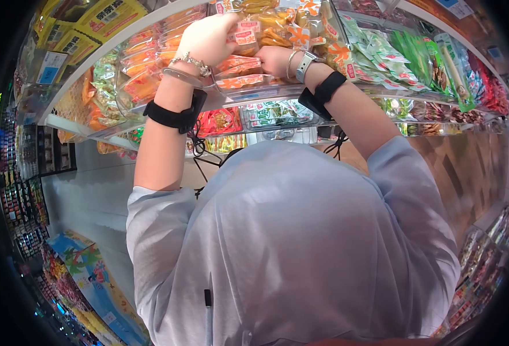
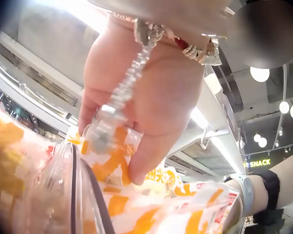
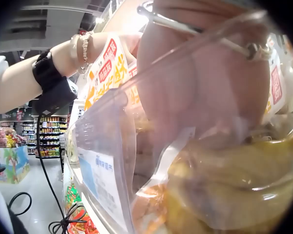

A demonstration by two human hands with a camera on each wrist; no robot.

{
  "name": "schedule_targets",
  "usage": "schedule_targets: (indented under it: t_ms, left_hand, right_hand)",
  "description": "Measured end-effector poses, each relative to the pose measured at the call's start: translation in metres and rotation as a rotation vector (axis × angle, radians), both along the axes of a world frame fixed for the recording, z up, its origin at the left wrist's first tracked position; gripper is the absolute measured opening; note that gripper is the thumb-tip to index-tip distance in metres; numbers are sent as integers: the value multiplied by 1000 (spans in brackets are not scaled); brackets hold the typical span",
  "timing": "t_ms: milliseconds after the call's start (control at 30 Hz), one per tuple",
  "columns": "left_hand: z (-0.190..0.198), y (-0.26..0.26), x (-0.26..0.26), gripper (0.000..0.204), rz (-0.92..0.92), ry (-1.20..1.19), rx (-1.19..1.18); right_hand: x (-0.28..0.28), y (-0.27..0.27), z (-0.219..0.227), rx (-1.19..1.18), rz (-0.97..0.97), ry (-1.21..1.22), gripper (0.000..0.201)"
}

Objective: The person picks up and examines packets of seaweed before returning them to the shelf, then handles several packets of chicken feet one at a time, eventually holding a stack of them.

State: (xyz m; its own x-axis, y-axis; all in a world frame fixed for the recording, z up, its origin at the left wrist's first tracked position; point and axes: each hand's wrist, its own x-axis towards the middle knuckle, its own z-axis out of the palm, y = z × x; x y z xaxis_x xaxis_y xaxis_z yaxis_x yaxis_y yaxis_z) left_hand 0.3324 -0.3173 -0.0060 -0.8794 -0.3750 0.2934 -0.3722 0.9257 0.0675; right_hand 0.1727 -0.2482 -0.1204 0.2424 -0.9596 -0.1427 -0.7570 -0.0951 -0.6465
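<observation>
My left hand (image 1: 208, 41) reaches into a clear bin of snack packets. In the left wrist view its thumb and fingers pinch a packet (image 2: 110, 168) with orange and white print. My right hand (image 1: 276, 61) is low in the same row, its knuckles bent beside the end of a red-and-orange packet (image 1: 240, 64). From the right wrist the right hand (image 3: 195, 83) shows through the bin's clear wall (image 3: 112, 126); its fingertips are hidden, so I cannot tell whether they grip. Yellowish packed food (image 3: 229, 180) lies just below that hand.
Green-and-white packets (image 1: 375, 49) fill the bins on the right. Yellow packets (image 1: 107, 20) stand at the upper left. A lower shelf holds red packets (image 1: 218, 121). A price label (image 3: 98, 178) is on the bin front. Dark cables (image 1: 199, 144) hang from the wrist cameras.
</observation>
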Motion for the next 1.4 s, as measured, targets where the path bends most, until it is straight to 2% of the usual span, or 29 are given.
schedule_targets:
  t_ms: [33,67,100,167,233,300,333,367,433,500,600,700,767,900,967,1133,1200,1233,1300,1333,1400]
  left_hand:
    - [2,-1,-2,34,37,-102,57]
    - [0,-3,-2,25,-30,-9,-26]
    - [4,-2,-4,25,-32,-8,-25]
    - [21,3,-9,39,61,-272,-46]
    - [21,3,-17,38,85,-352,12]
    - [13,-4,-22,36,113,-434,72]
    - [4,-9,-23,36,76,-458,92]
    - [-2,-13,-24,36,38,-482,111]
    - [-1,-6,-25,36,61,-570,78]
    - [-4,-8,-20,19,-9,-387,111]
    - [-4,-10,-22,18,-2,-418,112]
    - [-12,-16,-26,16,-16,-413,69]
    - [-19,-18,-27,14,-15,-494,73]
    - [-20,-15,-17,14,-29,-444,106]
    - [-18,-14,-13,15,-26,-364,190]
    - [-10,-6,-4,33,53,-309,267]
    - [-12,-4,4,39,-129,42,211]
    - [-10,-2,5,39,-128,41,214]
    - [2,7,10,40,-219,155,51]
    - [9,19,12,37,-219,222,40]
    - [21,34,17,35,-231,214,53]
  right_hand:
    - [-1,-1,-1,-8,18,32,21]
    - [-2,-1,-2,-16,39,51,22]
    - [0,3,1,-15,37,51,22]
    - [7,20,24,-33,-16,87,22]
    - [6,35,41,-11,-23,166,20]
    - [-1,51,46,-93,-206,-23,22]
    - [-4,55,66,43,-134,209,29]
    - [-5,56,69,43,-132,208,29]
    - [-10,60,70,116,-82,406,34]
    - [-12,61,60,58,-97,383,32]
    - [-10,58,55,55,-143,453,31]
    - [-10,55,52,59,-102,483,25]
    - [-7,54,45,15,-58,616,20]
    - [-10,50,50,27,-47,628,19]
    - [-17,53,49,-61,8,537,21]
    - [-25,48,50,-33,4,445,24]
    - [-23,48,68,88,-1,365,29]
    - [-25,45,65,91,1,363,29]
    - [-30,37,54,167,116,492,33]
    - [-22,33,59,281,152,658,39]
    - [-14,34,56,279,113,742,44]
